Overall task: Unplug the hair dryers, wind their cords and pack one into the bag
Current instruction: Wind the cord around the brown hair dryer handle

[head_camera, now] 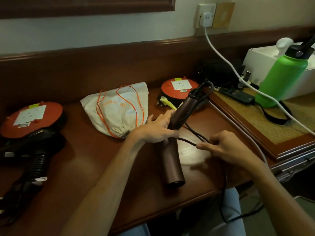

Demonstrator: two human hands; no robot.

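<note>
A brown hair dryer (170,157) lies on the wooden desk (88,164), its folded handle pointing up toward the back. My left hand (158,128) grips it where handle meets barrel. Its dark cord (187,141) runs from the handle's tip down to my right hand (225,147), which pinches it, then drops over the desk's front edge. A black hair dryer (34,159) lies at the far left with its cord bunched beside it. The cream drawstring bag (119,109) with orange strings lies flat behind my left hand.
Two orange extension reels sit on the desk, one at the left (32,116), one behind the brown dryer (179,87). A white cable (219,53) runs from the wall socket (205,17). A green bottle (281,77), white box and wooden tray (265,132) stand at right.
</note>
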